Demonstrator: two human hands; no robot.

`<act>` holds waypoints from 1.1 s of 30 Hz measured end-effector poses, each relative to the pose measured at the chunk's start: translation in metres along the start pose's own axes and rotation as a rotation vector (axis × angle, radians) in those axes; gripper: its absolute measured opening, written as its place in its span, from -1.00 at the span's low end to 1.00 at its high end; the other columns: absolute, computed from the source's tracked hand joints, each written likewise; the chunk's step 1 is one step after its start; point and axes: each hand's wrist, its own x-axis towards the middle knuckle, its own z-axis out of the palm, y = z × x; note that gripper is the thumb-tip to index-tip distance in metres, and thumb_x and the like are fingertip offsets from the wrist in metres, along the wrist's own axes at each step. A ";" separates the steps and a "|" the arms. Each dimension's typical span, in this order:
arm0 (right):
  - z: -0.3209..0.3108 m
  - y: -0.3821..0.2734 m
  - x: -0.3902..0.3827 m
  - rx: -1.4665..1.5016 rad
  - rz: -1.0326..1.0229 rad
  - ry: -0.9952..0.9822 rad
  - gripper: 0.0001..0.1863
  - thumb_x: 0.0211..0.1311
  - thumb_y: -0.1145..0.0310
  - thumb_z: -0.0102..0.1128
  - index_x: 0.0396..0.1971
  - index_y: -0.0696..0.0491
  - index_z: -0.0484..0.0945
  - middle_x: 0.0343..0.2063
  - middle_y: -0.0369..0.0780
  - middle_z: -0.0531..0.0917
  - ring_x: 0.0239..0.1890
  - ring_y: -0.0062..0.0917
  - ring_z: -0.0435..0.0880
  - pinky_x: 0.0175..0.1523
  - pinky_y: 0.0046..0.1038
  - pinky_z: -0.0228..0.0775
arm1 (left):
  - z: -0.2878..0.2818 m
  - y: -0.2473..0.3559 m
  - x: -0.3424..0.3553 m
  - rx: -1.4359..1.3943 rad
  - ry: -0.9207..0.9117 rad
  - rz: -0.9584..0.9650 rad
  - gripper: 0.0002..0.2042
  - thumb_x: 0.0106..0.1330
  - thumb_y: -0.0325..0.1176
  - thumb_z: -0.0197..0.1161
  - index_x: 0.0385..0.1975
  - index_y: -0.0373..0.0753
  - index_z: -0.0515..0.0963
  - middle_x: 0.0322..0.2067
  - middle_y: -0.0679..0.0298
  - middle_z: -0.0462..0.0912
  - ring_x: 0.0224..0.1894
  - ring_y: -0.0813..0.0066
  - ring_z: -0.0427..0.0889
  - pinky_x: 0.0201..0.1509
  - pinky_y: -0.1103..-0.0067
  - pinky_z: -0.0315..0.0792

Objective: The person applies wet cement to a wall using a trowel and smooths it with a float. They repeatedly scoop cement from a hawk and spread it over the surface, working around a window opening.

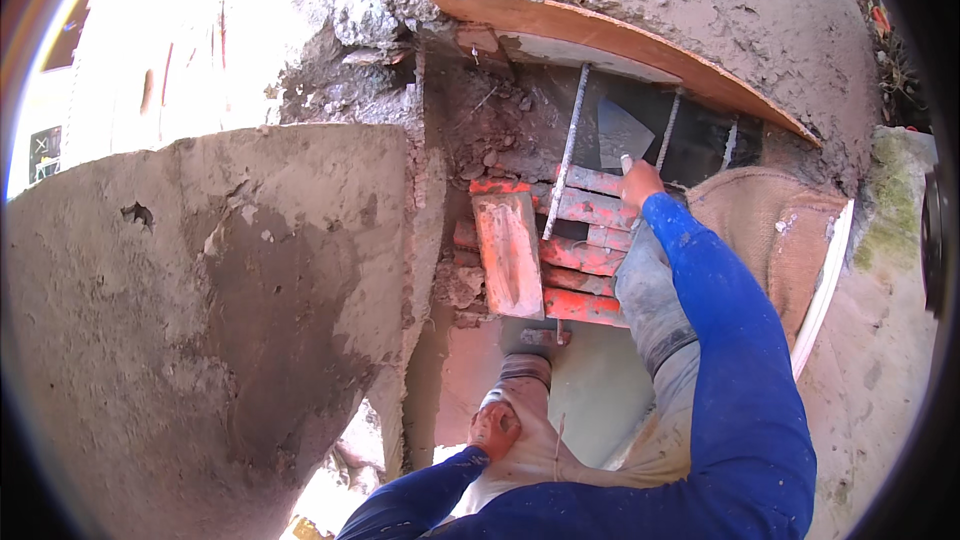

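Note:
My right hand [640, 183] is closed around the handle of a pointing trowel [622, 132]. Its grey, wedge-shaped blade hangs over a dark, wet-looking gap just beyond the bricks. My left hand [495, 428] rests on my left leg near the knee, its fingers curled with nothing visible in them. Between the two hands is brickwork [582, 257] of red bricks smeared with grey mortar. One loose brick [510, 255] lies crosswise on its left part. A steel reinforcing bar [568, 145] slants up past the bricks, left of the trowel.
More bars [669, 127] stand right of the trowel. A bent brown board [610, 30] lines the far side. Sacking [765, 225] and a white edge strip [826, 290] lie right. A high concrete wall [210, 310] fills the left. Murky water [600, 370] surrounds my legs.

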 end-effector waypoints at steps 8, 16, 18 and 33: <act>-0.020 -0.011 -0.035 0.179 -0.319 -0.122 -0.45 0.25 0.31 0.31 0.26 0.09 0.54 -0.04 0.16 0.72 0.06 0.10 0.71 0.12 -0.02 0.57 | -0.001 0.004 -0.001 -0.005 0.021 -0.015 -0.65 0.27 -0.03 0.32 -0.05 -0.06 0.66 0.15 0.16 0.63 0.32 0.07 0.52 0.49 0.18 0.28; -0.025 0.025 -0.062 0.028 -0.348 0.059 -0.53 0.26 0.35 0.29 0.16 0.11 0.51 -0.11 0.14 0.73 -0.04 0.14 0.71 0.10 0.02 0.57 | 0.001 0.007 -0.001 -0.022 0.036 0.008 -0.68 0.24 -0.07 0.36 -0.10 -0.08 0.67 0.13 0.16 0.64 0.28 0.09 0.55 0.46 0.18 0.32; -0.019 0.015 -0.054 -0.033 -0.141 0.011 -0.53 0.25 0.32 0.34 0.12 0.16 0.51 -0.03 0.17 0.72 0.08 0.10 0.70 0.19 -0.01 0.56 | 0.003 0.004 -0.001 -0.033 0.053 0.017 -0.69 0.24 -0.07 0.36 -0.11 -0.08 0.67 0.12 0.16 0.65 0.27 0.08 0.55 0.45 0.19 0.32; -0.006 -0.017 0.025 0.038 0.118 -0.049 -0.47 0.28 0.32 0.30 0.24 0.16 0.58 0.18 0.13 0.66 0.26 0.06 0.63 0.32 -0.08 0.54 | 0.002 0.007 0.000 -0.011 0.046 0.037 -0.68 0.26 -0.08 0.35 -0.08 -0.09 0.67 0.12 0.14 0.65 0.27 0.06 0.56 0.44 0.17 0.33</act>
